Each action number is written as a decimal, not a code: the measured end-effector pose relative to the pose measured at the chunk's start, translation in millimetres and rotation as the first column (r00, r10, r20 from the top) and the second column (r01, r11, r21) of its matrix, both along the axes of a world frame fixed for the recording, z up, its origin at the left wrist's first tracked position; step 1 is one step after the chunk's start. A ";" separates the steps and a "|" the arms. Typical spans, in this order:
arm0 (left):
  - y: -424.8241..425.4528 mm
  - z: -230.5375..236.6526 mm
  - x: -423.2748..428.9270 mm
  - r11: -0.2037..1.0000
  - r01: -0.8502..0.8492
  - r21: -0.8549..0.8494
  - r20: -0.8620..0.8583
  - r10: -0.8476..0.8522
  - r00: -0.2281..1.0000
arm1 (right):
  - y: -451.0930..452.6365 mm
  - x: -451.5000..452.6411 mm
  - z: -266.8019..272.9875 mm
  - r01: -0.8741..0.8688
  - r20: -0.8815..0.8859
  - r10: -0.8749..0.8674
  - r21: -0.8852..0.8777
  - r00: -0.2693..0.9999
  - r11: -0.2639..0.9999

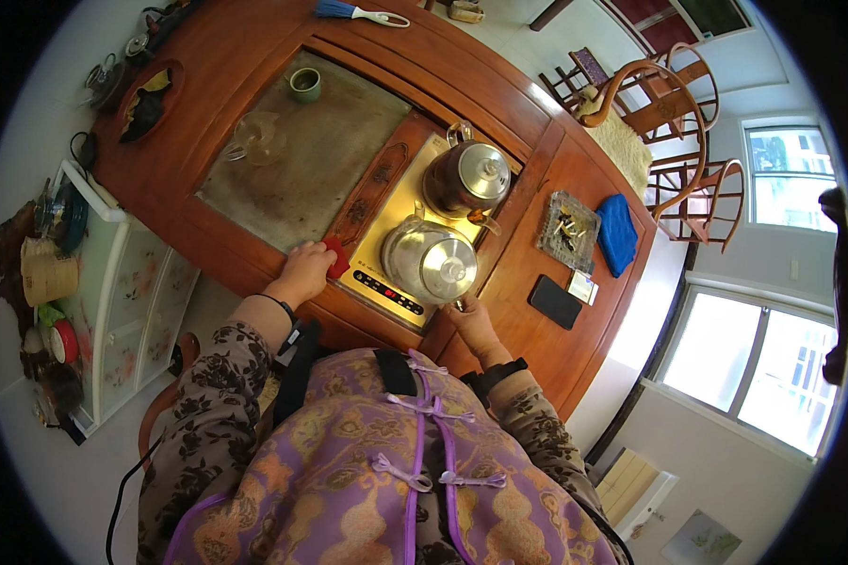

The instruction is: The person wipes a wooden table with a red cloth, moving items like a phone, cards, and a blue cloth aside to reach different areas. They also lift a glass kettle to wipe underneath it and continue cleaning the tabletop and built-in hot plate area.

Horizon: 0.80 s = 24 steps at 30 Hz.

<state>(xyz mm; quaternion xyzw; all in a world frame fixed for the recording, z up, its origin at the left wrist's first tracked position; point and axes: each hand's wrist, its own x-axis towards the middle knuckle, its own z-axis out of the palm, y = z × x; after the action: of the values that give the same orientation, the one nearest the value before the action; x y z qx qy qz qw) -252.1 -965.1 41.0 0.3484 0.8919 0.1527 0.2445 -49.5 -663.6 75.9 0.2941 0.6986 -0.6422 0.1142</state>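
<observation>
Under my left hand (302,274) is a small red cloth or sponge (337,258), held at the front edge of the gold electric tea stove (367,247). My right hand (472,321) grips the handle of a clear glass kettle (411,258) with a steel lid. That kettle sits over the near part of the stove, just behind its lit control panel (389,291); whether it touches the surface I cannot tell. Behind it stands a second glass pot (456,185) holding dark liquid, its steel lid on.
Left of the stove lies a grey tea tray (304,169) with a green cup (304,85) and clear glassware (259,138). On the right are a glass ashtray (569,229) with cigarette butts, a blue cloth (616,234), a black phone (555,302) and a small box (582,288). A brush (360,13) lies at the back.
</observation>
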 end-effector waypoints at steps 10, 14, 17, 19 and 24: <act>-1.4 -8.1 6.0 0.990 -0.058 0.127 -0.052 0.065 0.997 | -1.5 -3.3 0.6 -0.009 -0.057 0.019 0.155 0.998 0.988; -1.9 -4.9 5.3 0.992 -0.085 0.087 0.012 0.085 0.996 | 2.2 -1.1 -2.1 -0.077 0.008 0.077 0.197 0.997 0.977; -1.5 -3.1 4.6 0.994 -0.092 0.064 0.035 0.090 0.995 | 3.5 -1.7 -3.6 -0.051 0.041 0.046 0.140 0.998 0.989; -2.1 -3.8 5.0 0.991 -0.098 0.092 0.020 0.096 0.995 | 2.0 0.4 -1.2 0.019 -0.009 -0.019 0.044 1.000 0.999; -3.6 -10.9 7.4 0.981 -0.110 0.160 -0.016 0.114 0.993 | 4.9 -0.6 14.2 0.003 0.070 0.000 -0.048 0.998 0.999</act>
<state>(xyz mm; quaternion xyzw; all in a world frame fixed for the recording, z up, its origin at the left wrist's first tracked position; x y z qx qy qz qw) -244.8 -968.6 30.1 0.3179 0.8981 0.2324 0.1958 -50.1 -658.8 90.1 0.3140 0.6784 -0.6482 0.1450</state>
